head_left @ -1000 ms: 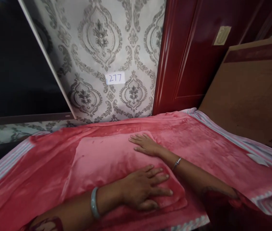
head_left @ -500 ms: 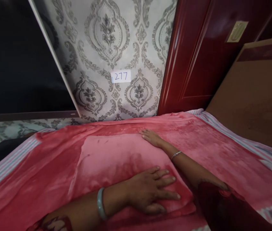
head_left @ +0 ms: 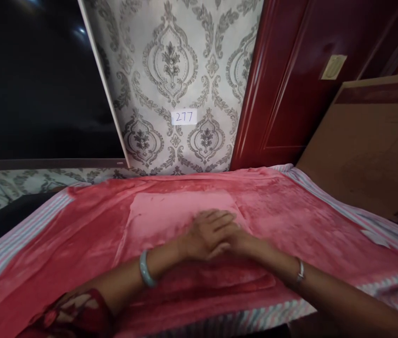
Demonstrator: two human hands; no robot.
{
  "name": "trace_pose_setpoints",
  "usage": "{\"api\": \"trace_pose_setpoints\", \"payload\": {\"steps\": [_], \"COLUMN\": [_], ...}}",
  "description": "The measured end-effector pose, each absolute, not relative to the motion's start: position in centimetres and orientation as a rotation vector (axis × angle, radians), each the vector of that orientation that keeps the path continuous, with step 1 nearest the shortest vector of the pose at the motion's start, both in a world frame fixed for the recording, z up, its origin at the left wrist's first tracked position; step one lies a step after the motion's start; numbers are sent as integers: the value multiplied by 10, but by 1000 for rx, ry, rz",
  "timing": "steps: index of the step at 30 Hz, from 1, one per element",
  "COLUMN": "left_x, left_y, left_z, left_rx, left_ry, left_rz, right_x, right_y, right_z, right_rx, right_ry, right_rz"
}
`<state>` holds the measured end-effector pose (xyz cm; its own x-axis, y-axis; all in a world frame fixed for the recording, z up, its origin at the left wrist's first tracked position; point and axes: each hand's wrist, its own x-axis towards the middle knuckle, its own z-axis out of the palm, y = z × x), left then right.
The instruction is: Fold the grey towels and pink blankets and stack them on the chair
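A folded pink fleece cloth lies flat on a larger red-pink fleece blanket. Over the middle of the folded cloth my two hands meet. My left hand, its wrist in a pale green bangle, lies across the right one with its fingers stretched out. My right hand, below a thin silver bracelet, has its fingers mostly hidden behind the left. Both are somewhat blurred, and I see nothing held in either. Whether they touch the cloth, I cannot tell.
Striped fabric edges the blanket. A large dark screen stands at the left. Patterned wallpaper with a paper label "277" is behind. To the right are a dark red door and a big cardboard box.
My hands were apart, both spread flat on the folded cloth. The right has come back toward me and the left has shifted slightly away from me, so they now overlap. The view has turned slightly.
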<state>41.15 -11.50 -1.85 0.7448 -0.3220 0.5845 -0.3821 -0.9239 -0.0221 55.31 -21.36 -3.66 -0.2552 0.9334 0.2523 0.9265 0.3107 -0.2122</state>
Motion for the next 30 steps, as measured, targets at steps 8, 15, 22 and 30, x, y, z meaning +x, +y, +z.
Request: {"api": "trace_pose_setpoints", "payload": {"steps": [8,15,22,30], "left_x": [423,441,450,426], "left_y": [-36,4,31,8], "left_z": [-21,-34,-34,-14], "left_rx": [2976,2939,2911,3058], "left_ry": [-82,31,279,290], "left_rz": [50,30,120,314], "right_x": [511,515,513,516], "right_y": [-244,-241,-242,-243], "right_z": [-46,-48,-49,-53], "right_rx": [-1438,-1435,-1462,-1470], "right_ry": [-2378,-2368,-2340,-2346], "right_rz": [394,429,407,364]}}
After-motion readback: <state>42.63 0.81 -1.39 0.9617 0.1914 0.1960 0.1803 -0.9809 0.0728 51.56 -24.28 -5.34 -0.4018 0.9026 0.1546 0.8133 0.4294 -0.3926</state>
